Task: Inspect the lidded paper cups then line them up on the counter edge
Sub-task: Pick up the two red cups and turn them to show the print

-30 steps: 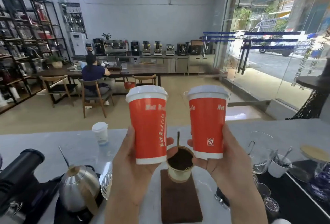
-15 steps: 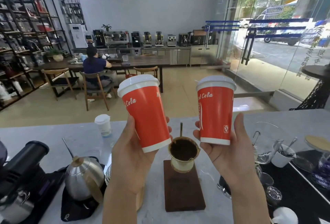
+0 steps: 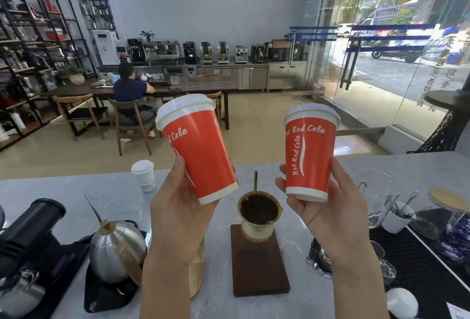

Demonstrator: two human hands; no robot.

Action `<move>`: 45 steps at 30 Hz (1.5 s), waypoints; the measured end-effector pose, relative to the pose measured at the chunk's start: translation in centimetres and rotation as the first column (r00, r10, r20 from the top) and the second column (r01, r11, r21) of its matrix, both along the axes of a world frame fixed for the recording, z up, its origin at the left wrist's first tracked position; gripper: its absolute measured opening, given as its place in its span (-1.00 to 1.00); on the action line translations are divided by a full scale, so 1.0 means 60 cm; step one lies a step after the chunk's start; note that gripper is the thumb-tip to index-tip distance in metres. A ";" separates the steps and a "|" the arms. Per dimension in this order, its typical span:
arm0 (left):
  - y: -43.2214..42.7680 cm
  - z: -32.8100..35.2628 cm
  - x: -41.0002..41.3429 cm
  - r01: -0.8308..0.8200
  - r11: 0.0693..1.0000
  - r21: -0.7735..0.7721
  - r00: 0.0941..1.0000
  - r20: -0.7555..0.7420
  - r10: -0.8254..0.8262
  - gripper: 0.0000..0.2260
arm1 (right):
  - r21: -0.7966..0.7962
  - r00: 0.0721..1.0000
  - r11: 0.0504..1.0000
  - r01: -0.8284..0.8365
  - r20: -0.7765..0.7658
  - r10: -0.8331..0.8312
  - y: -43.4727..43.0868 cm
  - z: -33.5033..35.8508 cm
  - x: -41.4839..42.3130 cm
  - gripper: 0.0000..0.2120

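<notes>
Head view: two lidded red paper cups are held up over the grey table, neither set down.
Change since the earlier frames: the left cup [image 3: 199,149] now tilts further, lid toward the left, where a second ago it stood upright; the right cup [image 3: 308,152] has turned so "Net Red Cola" faces the camera.
Left hand [image 3: 178,213]: clenched round the lower part of the left cup, thumb on the near side.
Right hand [image 3: 330,214]: grasping the right cup near its base, thumb on the left, fingers on the right; this cup is close to upright.
Surroundings: a small white lidded cup [image 3: 143,175] stands near the table's far edge, left of both hands.
Below the cups: a dripper [image 3: 259,214] holding dark grounds sits on a dark wooden block [image 3: 258,265] between the two wrists.
Near left corner: a steel kettle [image 3: 117,250] on a black mat, beside a black grinder [image 3: 28,227].
Right edge: a glass vessel [image 3: 379,191] and a white mug [image 3: 396,219] with spoons.
Materials: the red cups are smooth paper with white plastic lids and white base bands; the table [image 3: 76,189] looks like pale mottled stone.
</notes>
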State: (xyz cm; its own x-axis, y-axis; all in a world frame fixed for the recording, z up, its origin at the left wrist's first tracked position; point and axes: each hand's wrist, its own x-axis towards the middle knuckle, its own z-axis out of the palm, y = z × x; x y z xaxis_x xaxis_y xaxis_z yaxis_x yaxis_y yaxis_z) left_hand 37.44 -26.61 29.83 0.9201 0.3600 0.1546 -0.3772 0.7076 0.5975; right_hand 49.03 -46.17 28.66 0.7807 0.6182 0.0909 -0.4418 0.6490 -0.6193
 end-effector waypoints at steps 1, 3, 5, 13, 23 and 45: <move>0.000 0.000 0.000 -0.007 1.000 -0.003 1.000 -0.003 0.007 -0.50 | -0.008 1.000 1.000 0.009 -0.002 -0.009 0.000 0.000 0.001 -0.42; 0.000 0.000 0.001 -0.019 1.000 -0.008 1.000 -0.010 0.019 -0.49 | -0.029 1.000 0.999 0.013 0.004 -0.013 -0.001 -0.001 0.002 -0.42; 0.001 -0.001 0.000 -0.023 1.000 -0.005 1.000 -0.009 0.023 -0.47 | -0.045 1.000 0.999 -0.011 0.008 0.011 -0.001 -0.002 0.002 -0.43; 0.002 -0.004 -0.003 -0.060 0.990 0.124 0.997 -0.043 0.066 -0.22 | -0.068 1.000 0.998 -0.013 0.014 0.014 0.006 -0.009 0.003 -0.31; -0.001 -0.005 -0.001 -0.078 0.974 0.213 0.993 -0.075 0.096 -0.18 | -0.064 0.997 0.998 0.023 0.076 -0.018 0.010 -0.007 -0.003 -0.42; -0.015 -0.025 -0.001 -0.042 0.978 0.202 0.992 -0.109 0.065 -0.14 | -0.061 0.995 0.998 0.027 0.101 -0.021 0.008 -0.018 -0.011 -0.21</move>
